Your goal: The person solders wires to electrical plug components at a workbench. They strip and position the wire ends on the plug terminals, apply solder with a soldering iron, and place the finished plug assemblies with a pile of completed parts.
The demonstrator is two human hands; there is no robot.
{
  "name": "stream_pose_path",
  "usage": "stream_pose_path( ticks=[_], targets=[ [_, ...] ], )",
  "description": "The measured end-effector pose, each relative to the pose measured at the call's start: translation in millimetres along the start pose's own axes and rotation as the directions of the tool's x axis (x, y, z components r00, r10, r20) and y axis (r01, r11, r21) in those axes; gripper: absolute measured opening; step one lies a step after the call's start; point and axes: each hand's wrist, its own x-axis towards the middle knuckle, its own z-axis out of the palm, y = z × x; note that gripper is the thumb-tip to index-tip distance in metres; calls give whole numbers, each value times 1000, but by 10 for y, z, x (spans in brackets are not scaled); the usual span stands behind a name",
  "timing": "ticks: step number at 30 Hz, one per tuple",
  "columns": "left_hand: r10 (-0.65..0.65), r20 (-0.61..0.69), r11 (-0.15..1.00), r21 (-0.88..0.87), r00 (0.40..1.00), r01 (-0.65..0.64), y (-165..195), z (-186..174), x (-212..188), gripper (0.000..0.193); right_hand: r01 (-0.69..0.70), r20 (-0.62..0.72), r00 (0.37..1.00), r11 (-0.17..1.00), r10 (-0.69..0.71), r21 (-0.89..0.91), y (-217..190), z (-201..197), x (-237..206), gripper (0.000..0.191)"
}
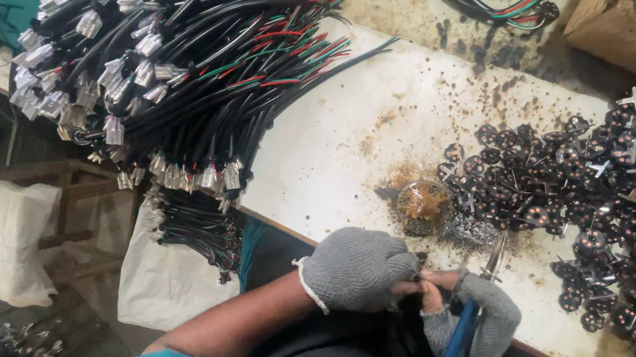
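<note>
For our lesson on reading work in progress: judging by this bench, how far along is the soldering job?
Possibly done or prepared: the big bundle of black cables with wrapped ends, though which cannot be told. In hand: the gloved left hand pinches a small part while the right hand holds a blue-handled soldering iron to it. Left: seemingly the large heap of black plug inserts on the white bench.
</note>
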Motion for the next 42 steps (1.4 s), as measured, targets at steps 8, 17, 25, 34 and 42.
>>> stream_pose_path(
  ticks=[8,17,25,34,42],
  targets=[
    [205,98,979,-36,974,-202,-78,-107,32,20,-118,42,992,993,117,30,32,-98,72,13],
    [66,33,998,5,997,-66,-48,65,29,27,-85,147,984,993,96,-84,49,-210,224,15],
    [136,-69,989,-47,988,-139,-90,58,-32,50,104,-68,991,987,-113,-122,45,-64,184,24],
    [134,94,991,-31,987,-131,-156,51,-58,23,-32,186,981,991,55,-127,-21,-340,40,25],
    [231,0,962,-147,973,-228,-194,31,-64,57,-18,-20,1000,997,17,-76,34,-250,90,14]
  ],
)
